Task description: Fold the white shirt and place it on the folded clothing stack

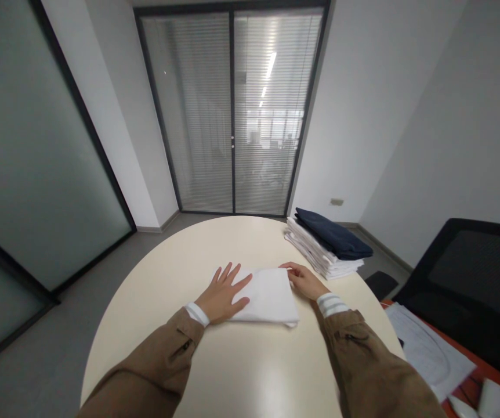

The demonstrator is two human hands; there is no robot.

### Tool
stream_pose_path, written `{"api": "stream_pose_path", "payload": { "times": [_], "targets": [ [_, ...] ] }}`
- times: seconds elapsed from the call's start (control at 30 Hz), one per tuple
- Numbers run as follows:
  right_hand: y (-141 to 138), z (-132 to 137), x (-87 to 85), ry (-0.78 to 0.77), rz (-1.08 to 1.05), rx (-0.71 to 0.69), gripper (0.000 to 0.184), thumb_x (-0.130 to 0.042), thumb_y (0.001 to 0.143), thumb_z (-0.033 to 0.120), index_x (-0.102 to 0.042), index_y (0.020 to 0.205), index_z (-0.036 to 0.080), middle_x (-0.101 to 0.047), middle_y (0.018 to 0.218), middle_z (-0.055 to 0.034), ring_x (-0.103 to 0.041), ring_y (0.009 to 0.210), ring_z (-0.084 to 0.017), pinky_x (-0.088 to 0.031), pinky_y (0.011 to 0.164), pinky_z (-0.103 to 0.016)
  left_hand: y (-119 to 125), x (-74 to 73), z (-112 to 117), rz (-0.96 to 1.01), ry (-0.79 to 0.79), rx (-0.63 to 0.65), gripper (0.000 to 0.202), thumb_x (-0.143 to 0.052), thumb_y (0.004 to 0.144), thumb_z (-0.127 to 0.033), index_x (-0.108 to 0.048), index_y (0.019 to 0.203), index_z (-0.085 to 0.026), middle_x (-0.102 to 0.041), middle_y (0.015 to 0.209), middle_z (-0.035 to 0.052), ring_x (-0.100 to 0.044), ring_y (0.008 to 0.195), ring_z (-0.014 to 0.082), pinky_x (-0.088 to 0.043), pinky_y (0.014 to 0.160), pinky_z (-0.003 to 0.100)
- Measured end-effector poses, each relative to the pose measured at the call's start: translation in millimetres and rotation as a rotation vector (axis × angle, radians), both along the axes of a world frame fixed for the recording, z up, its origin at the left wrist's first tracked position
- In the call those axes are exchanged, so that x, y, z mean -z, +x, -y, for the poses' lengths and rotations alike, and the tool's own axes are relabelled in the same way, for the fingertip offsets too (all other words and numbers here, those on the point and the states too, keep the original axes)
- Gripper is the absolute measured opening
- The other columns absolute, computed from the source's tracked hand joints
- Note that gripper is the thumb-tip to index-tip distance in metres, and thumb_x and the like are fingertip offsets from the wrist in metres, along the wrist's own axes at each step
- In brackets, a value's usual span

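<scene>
A folded white cloth (270, 296) lies on the round cream table (189, 255). My left hand (224, 293) rests flat on the cloth's left part with its fingers spread. My right hand (303, 280) is at the cloth's far right corner, fingers curled and pinching its edge. Both arms wear brown sleeves with white striped cuffs.
A stack of folded white garments (319, 255) with a dark navy one (332, 234) on top sits at the table's far right edge. A black chair (471, 278) stands to the right, with papers (428, 354) on a red surface below it. Glass doors with blinds (232, 110) are ahead.
</scene>
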State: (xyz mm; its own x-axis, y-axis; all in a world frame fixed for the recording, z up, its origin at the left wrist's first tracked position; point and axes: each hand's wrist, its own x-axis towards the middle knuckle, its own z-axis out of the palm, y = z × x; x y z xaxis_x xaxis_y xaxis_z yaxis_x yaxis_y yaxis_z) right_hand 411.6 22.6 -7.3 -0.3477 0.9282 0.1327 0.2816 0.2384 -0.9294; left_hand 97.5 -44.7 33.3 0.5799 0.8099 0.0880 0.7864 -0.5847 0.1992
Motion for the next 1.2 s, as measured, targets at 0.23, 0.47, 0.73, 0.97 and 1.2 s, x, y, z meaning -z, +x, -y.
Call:
{"api": "stream_pose_path", "payload": {
  "times": [0.23,0.47,0.73,0.97,1.2],
  "targets": [
    [-11,15,-25.6,0.254,0.327,0.376,0.033,-0.044,0.084,0.026,-0.076,0.090,0.019,-0.075,0.092,-0.0071,-0.068,0.089,-0.024,-0.049,0.088,-0.037,-1,-5.5,2,0.002,-0.015,0.043,0.063,-0.038,0.096,-0.063,-0.024,0.154,-0.042,-0.011,0.166,0.0058,-0.004,0.151,0.0394,-0.009,0.116,0.067],
    [-47,48,-41.6,0.353,0.545,0.028,0.056,-0.053,0.092,0.049,-0.052,0.143,0.026,-0.044,0.153,-0.0064,-0.026,0.148,-0.029,-0.019,0.121,-0.051,-1,-0.7,2,0.049,-0.016,0.018,0.066,-0.041,0.095,-0.063,-0.025,0.155,-0.039,-0.013,0.165,0.0073,-0.004,0.151,0.0384,-0.008,0.116,0.066],
    [-48,40,-27.9,0.042,0.652,-0.017,0.083,-0.044,0.090,0.069,-0.026,0.157,0.022,-0.008,0.165,-0.0102,0.000,0.152,-0.032,-0.004,0.120,-0.059,-4,15.2,-9,0.124,-0.109,-0.201,0.072,-0.032,0.095,-0.069,-0.029,0.155,-0.029,-0.004,0.165,0.0106,0.004,0.150,0.0394,-0.013,0.117,0.061],
    [-44,39,-8.7,0.234,0.556,0.176,0.078,-0.050,0.088,0.066,-0.041,0.149,0.018,-0.035,0.157,-0.0141,-0.022,0.148,-0.030,-0.019,0.121,-0.049,-11,28.2,-15,0.190,-0.028,-0.454,0.078,-0.038,0.094,-0.063,-0.032,0.152,-0.012,-0.028,0.158,0.0249,-0.022,0.147,0.0414,-0.020,0.115,0.059],
    [-37,36,-6.8,0.280,0.535,0.241,0.074,-0.059,0.084,0.059,-0.044,0.142,0.016,-0.055,0.135,-0.0170,-0.047,0.129,-0.032,-0.029,0.114,-0.053,-25,35.1,-32,0.620,0.040,-0.491,0.060,-0.058,0.087,-0.039,-0.048,0.137,-0.006,-0.058,0.132,0.0229,-0.054,0.125,0.0312,-0.036,0.111,0.047]
  ]
}}
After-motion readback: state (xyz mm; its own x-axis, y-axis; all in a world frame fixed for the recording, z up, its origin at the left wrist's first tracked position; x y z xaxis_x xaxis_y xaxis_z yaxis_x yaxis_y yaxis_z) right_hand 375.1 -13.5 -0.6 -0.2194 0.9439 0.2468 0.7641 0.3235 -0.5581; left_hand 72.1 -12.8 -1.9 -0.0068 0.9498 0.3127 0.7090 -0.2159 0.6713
